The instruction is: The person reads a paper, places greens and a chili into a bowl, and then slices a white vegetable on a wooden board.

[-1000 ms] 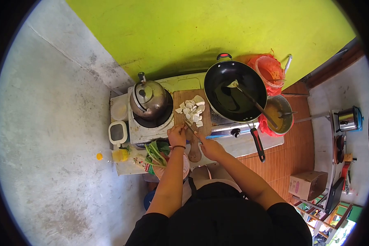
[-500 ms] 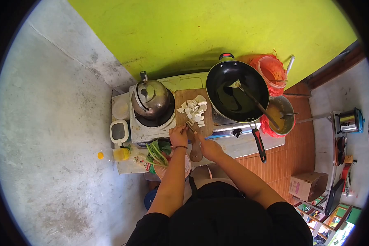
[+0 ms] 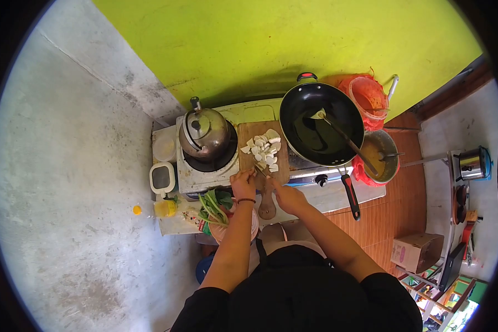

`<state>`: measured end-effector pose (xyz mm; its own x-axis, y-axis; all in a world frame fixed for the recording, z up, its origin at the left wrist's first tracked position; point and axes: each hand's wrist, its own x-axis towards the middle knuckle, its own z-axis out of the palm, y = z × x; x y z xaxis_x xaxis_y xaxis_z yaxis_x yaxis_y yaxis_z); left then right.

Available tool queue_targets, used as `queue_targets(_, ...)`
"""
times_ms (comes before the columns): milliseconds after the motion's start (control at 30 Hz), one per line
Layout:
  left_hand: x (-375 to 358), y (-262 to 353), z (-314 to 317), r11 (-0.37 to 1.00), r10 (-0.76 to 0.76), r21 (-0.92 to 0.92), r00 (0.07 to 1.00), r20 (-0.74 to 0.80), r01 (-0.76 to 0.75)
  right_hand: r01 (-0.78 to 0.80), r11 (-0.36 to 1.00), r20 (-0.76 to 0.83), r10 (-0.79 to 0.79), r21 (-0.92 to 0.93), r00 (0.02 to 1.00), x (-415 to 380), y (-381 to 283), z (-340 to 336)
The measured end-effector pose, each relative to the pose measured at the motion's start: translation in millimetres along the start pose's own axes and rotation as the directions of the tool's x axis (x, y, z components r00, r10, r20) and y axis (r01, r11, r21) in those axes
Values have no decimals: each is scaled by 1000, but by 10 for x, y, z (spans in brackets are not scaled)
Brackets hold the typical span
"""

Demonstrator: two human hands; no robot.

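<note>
- Risk: left hand (image 3: pixel 243 185) pinning a small food piece at near edge of wooden cutting board (image 3: pixel 263 145), fingers close beside knife (image 3: pixel 262 170) gripped in right hand (image 3: pixel 287 197); slip could nick fingertips.
- Risk: cut white pieces (image 3: pixel 264 149) heaped mid-board, liable to scatter.
- Change: blade angled nearer the left hand than before.

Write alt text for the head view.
Seen from above, a person's left hand and right hand work at a wooden cutting board strewn with white pieces, set on a stove between a kettle and a black wok.
</note>
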<state>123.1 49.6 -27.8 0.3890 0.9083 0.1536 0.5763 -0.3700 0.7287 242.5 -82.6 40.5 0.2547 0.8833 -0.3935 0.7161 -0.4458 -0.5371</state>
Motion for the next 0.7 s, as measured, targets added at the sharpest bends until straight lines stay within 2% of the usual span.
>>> queue_targets(33, 4, 37, -14, 1000, -1, 11, 1000, 4, 1, -17, 999, -21, 15, -51, 1000, -33, 21, -6)
queue_targets(167, 34, 22, 40, 999, -49, -12, 998, 39, 50, 18, 999, -42, -16, 40, 999, -99, 88, -39)
queue_targets(233, 48, 10, 61, 997, -43, -68, 999, 33, 45, 71, 995, -86, -65, 72, 994, -138, 95, -11)
queue_targets(367, 55, 21, 33, 976, -77, -199, 996, 37, 83, 98, 988, -47, -93, 116, 995, -170, 70, -8)
queue_targets(467, 64, 17, 8, 974, -112, -190, 992, 56, 121, 80, 991, -22, -78, 103, 997, -166, 94, 33)
queue_targets(567, 45, 99, -107, 999, -32, 39, 993, 109, 28, 64, 996, -13, -63, 61, 998, -177, 67, 18)
queue_targets(667, 8, 242, -175, 997, 5, 77, 996, 89, -12, 84, 993, -34, -81, 82, 996, -198, 70, 35)
queue_targets(700, 1, 204, -153, 1000, 6, 30, 995, 104, -9, 96, 992, -51, -92, 81, 994, -205, 84, 54)
